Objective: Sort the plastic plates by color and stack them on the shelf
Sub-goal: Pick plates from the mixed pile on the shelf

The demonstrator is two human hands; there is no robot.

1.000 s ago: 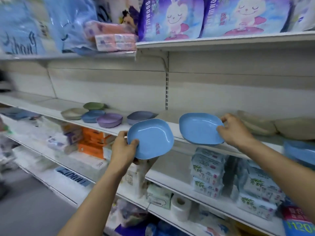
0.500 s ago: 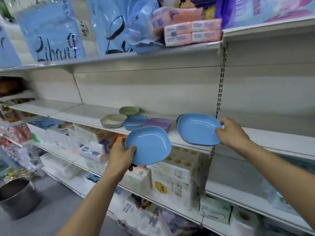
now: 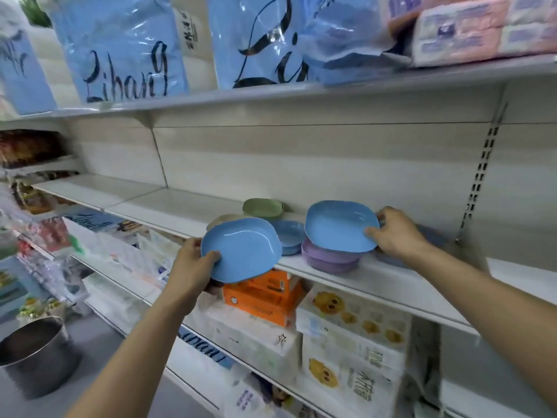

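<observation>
My left hand [image 3: 193,260] grips the left rim of a blue plate [image 3: 241,250], held in front of the white shelf [image 3: 376,282]. My right hand [image 3: 394,233] pinches the right rim of a second blue plate [image 3: 339,226], which hovers over a purple stack [image 3: 328,260]. On the shelf behind lie a blue stack [image 3: 289,233], a green stack [image 3: 262,208] and a beige plate [image 3: 223,221], partly hidden by the left plate. A grey-blue plate [image 3: 431,236] shows behind my right wrist.
The shelf's left stretch [image 3: 144,200] carries nothing. Blue bags [image 3: 120,46] and tissue packs [image 3: 482,28] fill the shelf above. Orange boxes [image 3: 265,297] and tissue cartons [image 3: 352,330] sit on the shelves below. A steel pot [image 3: 33,354] stands on the floor at the left.
I have shifted left along the shelf, both hands carrying their blue plates. The plates now sit over the sorted stacks; the right one has come above the purple stack.
</observation>
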